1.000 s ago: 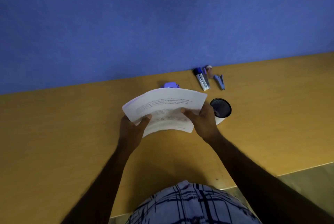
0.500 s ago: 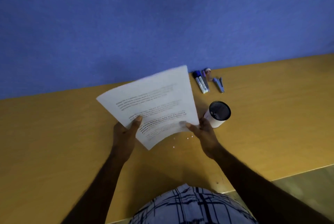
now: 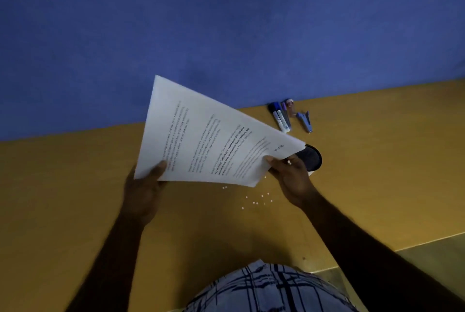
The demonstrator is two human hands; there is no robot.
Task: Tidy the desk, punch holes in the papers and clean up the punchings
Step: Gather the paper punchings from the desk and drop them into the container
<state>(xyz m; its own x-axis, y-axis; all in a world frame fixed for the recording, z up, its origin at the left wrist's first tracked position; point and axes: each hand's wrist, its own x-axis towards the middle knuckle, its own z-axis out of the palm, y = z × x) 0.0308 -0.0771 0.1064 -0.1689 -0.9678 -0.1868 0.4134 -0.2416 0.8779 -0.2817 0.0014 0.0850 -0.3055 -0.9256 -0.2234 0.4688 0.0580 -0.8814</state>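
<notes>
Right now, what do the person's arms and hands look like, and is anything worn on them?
The left arm and right arm are bare, no sleeves in view. The left hand and right hand wear no gloves; no watch or bracelet shows. A pale checked shirt with dark lines appears below.

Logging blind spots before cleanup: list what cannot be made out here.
Head view only.
Desk stretch behind the papers: hidden by them.
Cup: partly covered by papers and right hand; contents unseen.
Print on the papers: mostly too small and blurred to read.
Left hand: its fingers lie under the papers.
</notes>
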